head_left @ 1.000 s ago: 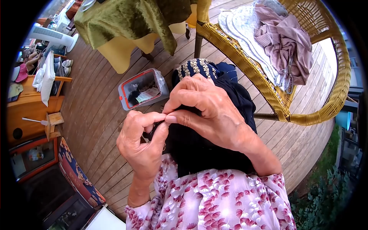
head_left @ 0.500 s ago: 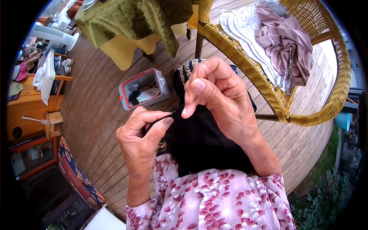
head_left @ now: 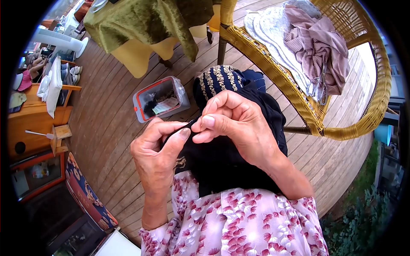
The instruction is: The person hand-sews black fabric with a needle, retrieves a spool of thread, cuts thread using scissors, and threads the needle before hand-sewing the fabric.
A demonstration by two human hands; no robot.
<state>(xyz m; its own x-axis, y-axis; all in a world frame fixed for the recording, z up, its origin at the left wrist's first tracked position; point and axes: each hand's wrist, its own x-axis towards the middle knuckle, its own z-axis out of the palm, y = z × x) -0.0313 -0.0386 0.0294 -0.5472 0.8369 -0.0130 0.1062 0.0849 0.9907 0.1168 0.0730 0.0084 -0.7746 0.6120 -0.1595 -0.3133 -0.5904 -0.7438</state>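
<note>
Black cloth (head_left: 226, 168) lies across my lap, with one edge raised between my hands. My left hand (head_left: 158, 145) pinches that edge between thumb and forefinger. Close against it on the right, my right hand (head_left: 239, 128) has thumb and forefinger pressed together. Whatever is between those fingertips is too small to make out. Beneath the black cloth, dark blue fabric with gold floral bands (head_left: 218, 81) covers my knees.
A grey bin with a red rim (head_left: 136, 102) stands on the wooden deck (head_left: 106, 149). A wicker chair (head_left: 273, 77) at the right holds a striped cloth (head_left: 316, 47) and scissors (head_left: 323, 83). A table under green velvet cloth (head_left: 132, 25) stands ahead.
My right hand has come down and toward me, from above the cloth edge to beside my left fingertips. My left hand has barely moved and keeps its pinch on the cloth.
</note>
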